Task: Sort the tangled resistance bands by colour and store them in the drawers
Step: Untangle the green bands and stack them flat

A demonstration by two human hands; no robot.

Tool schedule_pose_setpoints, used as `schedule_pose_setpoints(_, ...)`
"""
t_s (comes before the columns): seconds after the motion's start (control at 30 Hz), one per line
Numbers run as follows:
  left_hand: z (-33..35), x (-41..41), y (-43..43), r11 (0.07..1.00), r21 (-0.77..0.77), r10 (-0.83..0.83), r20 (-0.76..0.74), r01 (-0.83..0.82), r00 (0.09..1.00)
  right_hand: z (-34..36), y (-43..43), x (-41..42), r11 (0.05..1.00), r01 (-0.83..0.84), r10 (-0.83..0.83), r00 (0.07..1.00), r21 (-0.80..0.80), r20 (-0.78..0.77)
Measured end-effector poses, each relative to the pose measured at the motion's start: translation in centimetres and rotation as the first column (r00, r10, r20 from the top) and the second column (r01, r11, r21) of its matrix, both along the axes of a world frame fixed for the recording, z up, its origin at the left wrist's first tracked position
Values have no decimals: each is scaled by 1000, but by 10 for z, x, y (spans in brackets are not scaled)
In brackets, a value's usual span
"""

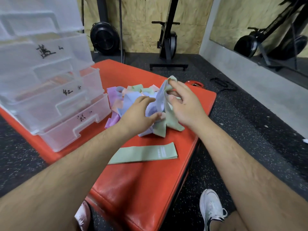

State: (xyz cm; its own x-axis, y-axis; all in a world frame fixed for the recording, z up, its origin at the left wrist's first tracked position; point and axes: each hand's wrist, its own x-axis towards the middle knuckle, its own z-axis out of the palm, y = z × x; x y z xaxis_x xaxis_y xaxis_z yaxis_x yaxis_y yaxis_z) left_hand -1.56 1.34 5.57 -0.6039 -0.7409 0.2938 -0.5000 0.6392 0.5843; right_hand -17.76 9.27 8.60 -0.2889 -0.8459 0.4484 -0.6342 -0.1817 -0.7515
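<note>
Flat sage-green fabric band (pixel 145 155) is laid at centre on a red padded mat (pixel 141 189). Beyond it at 12 o'clock, a tangled pile of pastel bands (pixel 116 97) is pressed by the left hand (pixel 138 112), fingers fairly straight. A pale green loop (pixel 170 117) is pinched and lifted by the right hand (pixel 185 104). Translucent plastic drawers (pixel 50 90) are seen at 10 o'clock.

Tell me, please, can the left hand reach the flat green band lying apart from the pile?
Probably yes: the flat green band lies uncovered on the red mat near the left hand, nothing between them.
</note>
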Motion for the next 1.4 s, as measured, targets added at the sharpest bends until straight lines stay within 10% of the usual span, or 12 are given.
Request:
schedule_pose_setpoints(0.27,5,1,2,964,267,59,-206,-2,977,28,9,24,991,-116,133,891,-64,434)
schedule_pose_setpoints(0.83,24,18,5,972,234,119,-417,-20,901,6,15,18,996,-37,23,984,80,178)
schedule_pose_setpoints(1.4,21,23,12,983,184,72,-376,-2,924,-1,2,35,995,-11,-50,797,98,601)
